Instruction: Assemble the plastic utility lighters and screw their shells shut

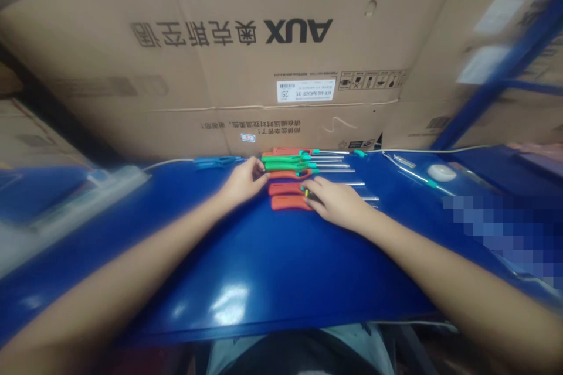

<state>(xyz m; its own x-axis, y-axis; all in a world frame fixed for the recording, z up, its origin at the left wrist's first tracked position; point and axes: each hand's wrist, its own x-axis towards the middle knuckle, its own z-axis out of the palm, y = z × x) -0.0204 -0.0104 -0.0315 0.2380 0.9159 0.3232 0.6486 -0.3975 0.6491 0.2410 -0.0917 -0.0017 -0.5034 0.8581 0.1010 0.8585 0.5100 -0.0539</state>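
Note:
Several long-necked lighters lie side by side at the back of the table, metal rods pointing right. Among them are a green lighter (281,165) and orange ones. My left hand (246,180) is closed in a pinch at the butt end of an orange lighter (284,175); its fingertips are partly hidden. My right hand (336,202) is closed around a small dark object (313,195) with a yellow band, whose kind I cannot make out. That hand lies over the front two lighters, covering their trigger ends. The nearest orange lighter (288,203) lies under its fingertips.
A large cardboard box (211,82) with printing stands behind the blue table (264,269). Left of the row lies a blue item (215,162). On the right are a white rounded object (441,173) and a thin rod with a teal part (431,184).

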